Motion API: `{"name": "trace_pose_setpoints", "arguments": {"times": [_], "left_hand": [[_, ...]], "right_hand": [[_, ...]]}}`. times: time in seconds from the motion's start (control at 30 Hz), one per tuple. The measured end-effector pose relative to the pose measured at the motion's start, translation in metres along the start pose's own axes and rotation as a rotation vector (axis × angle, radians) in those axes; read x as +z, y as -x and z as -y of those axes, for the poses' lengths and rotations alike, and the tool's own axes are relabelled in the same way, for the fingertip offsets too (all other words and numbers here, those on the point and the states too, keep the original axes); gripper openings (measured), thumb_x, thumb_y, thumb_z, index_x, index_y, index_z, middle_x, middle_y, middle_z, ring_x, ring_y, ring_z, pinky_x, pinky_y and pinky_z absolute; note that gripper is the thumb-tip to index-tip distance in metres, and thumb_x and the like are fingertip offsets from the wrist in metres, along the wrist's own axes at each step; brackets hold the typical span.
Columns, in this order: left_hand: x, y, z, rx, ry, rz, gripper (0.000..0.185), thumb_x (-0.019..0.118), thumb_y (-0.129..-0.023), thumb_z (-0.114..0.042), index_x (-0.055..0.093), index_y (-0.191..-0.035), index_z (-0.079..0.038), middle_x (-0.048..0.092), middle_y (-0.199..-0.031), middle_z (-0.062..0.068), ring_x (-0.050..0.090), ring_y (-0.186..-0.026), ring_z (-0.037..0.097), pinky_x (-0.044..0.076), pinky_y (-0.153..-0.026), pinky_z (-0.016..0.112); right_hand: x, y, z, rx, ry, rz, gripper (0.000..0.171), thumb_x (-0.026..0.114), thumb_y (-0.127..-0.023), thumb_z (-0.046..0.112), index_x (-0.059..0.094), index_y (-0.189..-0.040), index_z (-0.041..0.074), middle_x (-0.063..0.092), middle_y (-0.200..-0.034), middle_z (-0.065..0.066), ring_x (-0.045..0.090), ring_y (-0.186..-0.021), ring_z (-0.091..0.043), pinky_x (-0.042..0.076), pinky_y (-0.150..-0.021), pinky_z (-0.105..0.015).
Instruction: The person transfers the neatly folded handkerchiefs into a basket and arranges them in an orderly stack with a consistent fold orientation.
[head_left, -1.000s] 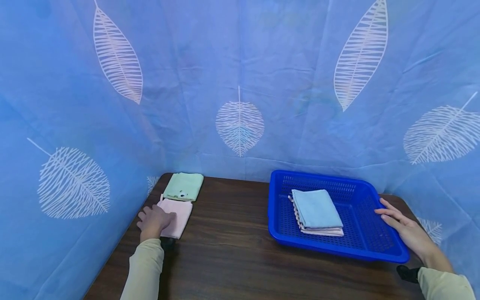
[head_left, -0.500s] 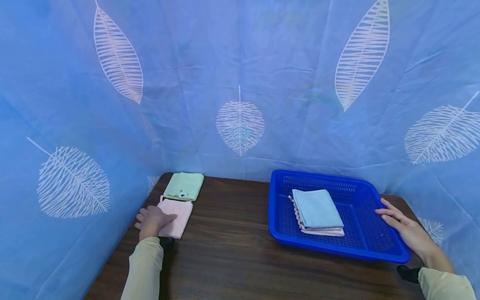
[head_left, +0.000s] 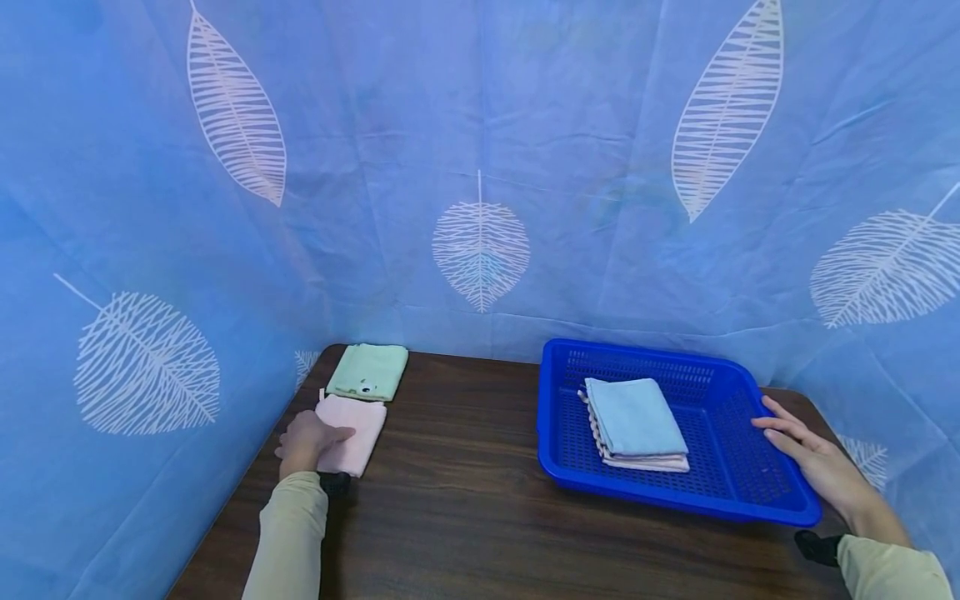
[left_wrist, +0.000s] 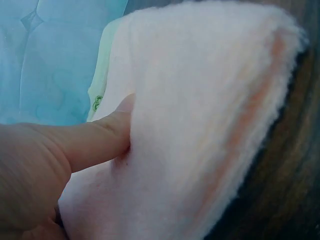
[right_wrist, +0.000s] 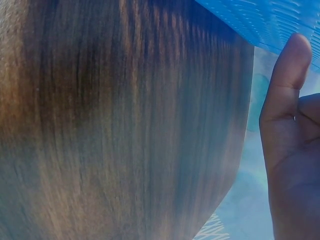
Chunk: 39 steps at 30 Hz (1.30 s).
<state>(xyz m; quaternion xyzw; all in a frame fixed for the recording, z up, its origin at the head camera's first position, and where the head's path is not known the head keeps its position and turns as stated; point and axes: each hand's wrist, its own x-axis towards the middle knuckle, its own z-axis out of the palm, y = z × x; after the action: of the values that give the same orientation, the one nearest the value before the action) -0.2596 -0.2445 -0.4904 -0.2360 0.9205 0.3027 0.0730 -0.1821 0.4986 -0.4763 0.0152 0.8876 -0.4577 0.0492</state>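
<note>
In the head view my left hand (head_left: 307,439) is at the left edge of a folded pink towel (head_left: 356,429), the nearer of two towels at the table's left side. Its thumb presses on the towel's top while the fingers curl at the edge, their tips hidden. The left wrist view shows the thumb sinking into the fluffy pink towel (left_wrist: 190,100). My right hand (head_left: 821,471) rests with loosely straight fingers on the right rim of a blue plastic basket (head_left: 637,492). Inside the basket lies a folded light-blue towel (head_left: 636,417) on top of a pink-edged one.
A folded green towel (head_left: 369,372) lies just behind the pink one, close to the table's back left corner. The brown wooden table (head_left: 450,483) is bounded at the back and sides by a blue curtain (head_left: 375,208) with white leaf prints.
The fingers of my left hand have drawn in, curling at the pink towel's left edge. My right hand and the basket stay in place.
</note>
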Motion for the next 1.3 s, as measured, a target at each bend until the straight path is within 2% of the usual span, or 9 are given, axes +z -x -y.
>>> {"name": "trace_pose_setpoints", "arguments": {"times": [0.07, 0.13, 0.2, 0.33, 0.47, 0.77, 0.97, 1.13, 1.3], "left_hand": [[-0.001, 0.001, 0.0, 0.004, 0.024, 0.006, 0.08, 0.081, -0.083, -0.037, 0.048, -0.131, 0.018, 0.055, -0.128, 0.04, 0.049, -0.113, 0.052, 0.037, -0.103, 0.07], [-0.003, 0.002, 0.001, 0.006, 0.047, 0.008, 0.081, 0.082, -0.082, -0.036, 0.047, -0.131, 0.019, 0.056, -0.129, 0.039, 0.052, -0.111, 0.05, 0.039, -0.102, 0.068], [-0.003, 0.003, 0.002, 0.004, 0.075, 0.01, 0.084, 0.084, -0.081, -0.034, 0.045, -0.133, 0.02, 0.055, -0.13, 0.04, 0.054, -0.11, 0.049, 0.042, -0.103, 0.067], [-0.004, 0.005, 0.002, -0.002, 0.11, 0.021, 0.089, 0.085, -0.08, -0.031, 0.039, -0.136, 0.022, 0.051, -0.133, 0.042, 0.054, -0.112, 0.049, 0.047, -0.106, 0.063], [-0.005, 0.006, 0.001, -0.006, 0.076, 0.036, 0.089, 0.085, -0.081, -0.032, 0.041, -0.135, 0.023, 0.052, -0.133, 0.042, 0.054, -0.111, 0.047, 0.047, -0.107, 0.06], [-0.007, 0.01, 0.001, 0.012, 0.039, 0.009, 0.085, 0.085, -0.079, -0.037, 0.049, -0.131, 0.019, 0.057, -0.128, 0.039, 0.056, -0.105, 0.047, 0.05, -0.096, 0.061], [-0.008, 0.01, 0.001, 0.017, 0.025, 0.002, 0.086, 0.085, -0.079, -0.04, 0.049, -0.13, 0.019, 0.057, -0.128, 0.038, 0.056, -0.104, 0.047, 0.05, -0.094, 0.062], [-0.009, 0.009, 0.001, 0.022, -0.004, 0.005, 0.084, 0.084, -0.078, -0.041, 0.051, -0.129, 0.017, 0.058, -0.127, 0.038, 0.058, -0.103, 0.046, 0.051, -0.091, 0.062], [-0.012, 0.007, 0.006, 0.068, -0.011, 0.028, 0.083, 0.08, -0.082, -0.045, 0.051, -0.131, 0.015, 0.06, -0.126, 0.035, 0.06, -0.102, 0.044, 0.052, -0.088, 0.06]], "right_hand": [[0.0, 0.0, 0.001, 0.019, -0.029, 0.008, 0.061, 0.039, -0.107, 0.053, 0.041, -0.157, 0.017, 0.002, -0.155, 0.046, -0.017, -0.157, -0.007, 0.024, -0.122, -0.05], [0.0, 0.0, 0.002, 0.028, -0.051, 0.016, 0.062, 0.039, -0.107, 0.054, 0.04, -0.157, 0.017, 0.001, -0.155, 0.046, -0.019, -0.158, -0.025, 0.013, -0.113, -0.075], [0.0, 0.0, 0.003, 0.026, -0.04, 0.017, 0.063, 0.039, -0.107, 0.054, 0.04, -0.157, 0.015, 0.0, -0.156, 0.045, -0.018, -0.158, -0.031, 0.014, -0.11, -0.077], [-0.001, 0.0, 0.003, 0.029, 0.002, 0.021, 0.065, 0.037, -0.107, 0.055, 0.039, -0.157, 0.013, -0.002, -0.155, 0.045, -0.014, -0.157, -0.038, 0.022, -0.109, -0.072], [-0.001, 0.0, 0.002, 0.039, -0.007, 0.022, 0.064, 0.038, -0.107, 0.056, 0.04, -0.157, 0.016, -0.001, -0.155, 0.046, -0.012, -0.156, -0.044, 0.023, -0.108, -0.073], [-0.001, 0.0, 0.002, 0.043, -0.033, 0.016, 0.063, 0.039, -0.107, 0.055, 0.041, -0.157, 0.016, -0.001, -0.155, 0.045, -0.013, -0.156, -0.044, 0.02, -0.108, -0.076], [-0.002, -0.001, 0.001, 0.043, -0.06, 0.013, 0.063, 0.041, -0.106, 0.055, 0.042, -0.156, 0.017, -0.001, -0.157, 0.043, -0.015, -0.155, -0.044, 0.012, -0.109, -0.081], [-0.001, -0.001, 0.001, 0.019, -0.055, 0.01, 0.062, 0.041, -0.107, 0.053, 0.042, -0.156, 0.016, -0.001, -0.157, 0.043, -0.017, -0.156, -0.04, 0.011, -0.109, -0.08], [-0.001, 0.0, 0.001, 0.012, -0.044, 0.008, 0.062, 0.041, -0.107, 0.053, 0.041, -0.156, 0.014, 0.0, -0.156, 0.045, -0.015, -0.156, -0.041, 0.012, -0.108, -0.08]]}}
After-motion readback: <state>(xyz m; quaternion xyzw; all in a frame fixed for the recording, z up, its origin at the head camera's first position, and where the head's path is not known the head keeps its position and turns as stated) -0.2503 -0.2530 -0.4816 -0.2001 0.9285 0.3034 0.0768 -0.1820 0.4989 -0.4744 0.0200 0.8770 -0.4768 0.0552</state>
